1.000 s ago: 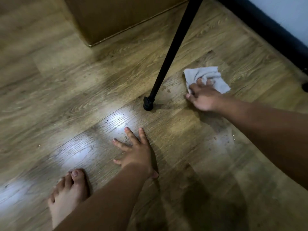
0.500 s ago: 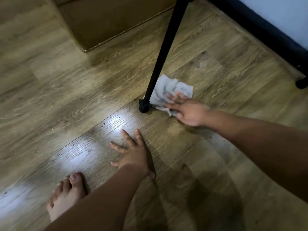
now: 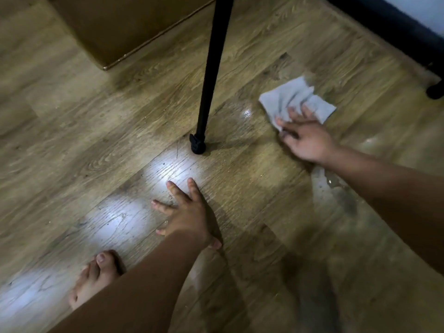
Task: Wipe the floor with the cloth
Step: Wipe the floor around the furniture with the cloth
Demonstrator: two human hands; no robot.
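A crumpled pale grey cloth [image 3: 286,98] lies on the wood-plank floor [image 3: 96,145] at the right, well clear of the tripod leg. My right hand [image 3: 305,138] presses down on the cloth's near edge, fingers spread over it. My left hand [image 3: 189,215] rests flat on the floor in the middle, fingers apart, holding nothing. Wet streaks shine on the planks around the cloth and under my right forearm.
A black tripod leg [image 3: 211,68] slants down to its foot [image 3: 197,146] on the floor between my hands. A brown box [image 3: 125,25] stands at the back. A dark baseboard [image 3: 384,30] runs along the right wall, with another black foot [image 3: 436,91] near it. My bare foot [image 3: 96,277] is at bottom left.
My right hand swept the cloth left up against the tripod foot, then back right and away from it. My left hand stayed planted on the floor.
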